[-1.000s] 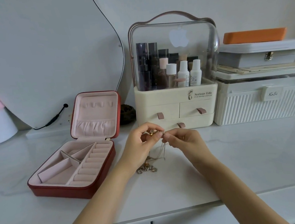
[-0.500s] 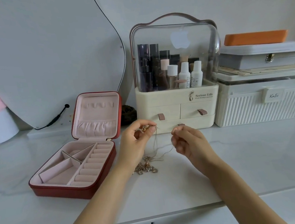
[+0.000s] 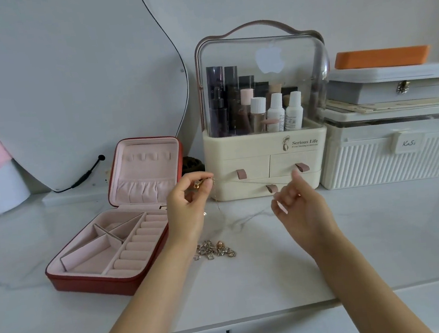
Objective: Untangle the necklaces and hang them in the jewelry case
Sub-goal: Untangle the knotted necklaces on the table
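Nearest, a heap of necklaces point(image 3: 214, 249) lies on the marble counter point(image 3: 370, 231). Left hand point(image 3: 188, 211) pinches a thin chain point(image 3: 245, 184) with its gold pendant; right hand point(image 3: 297, 206) holds the other end, fingers loosely curled. Jewelry case point(image 3: 116, 232) open at left; cosmetics organizer point(image 3: 267, 161) behind.

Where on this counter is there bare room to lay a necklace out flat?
Bare white marble countertop lies right of the right hand, below the ribbed white box. It is crowded around the pile of metal charms beside the open red jewelry case.
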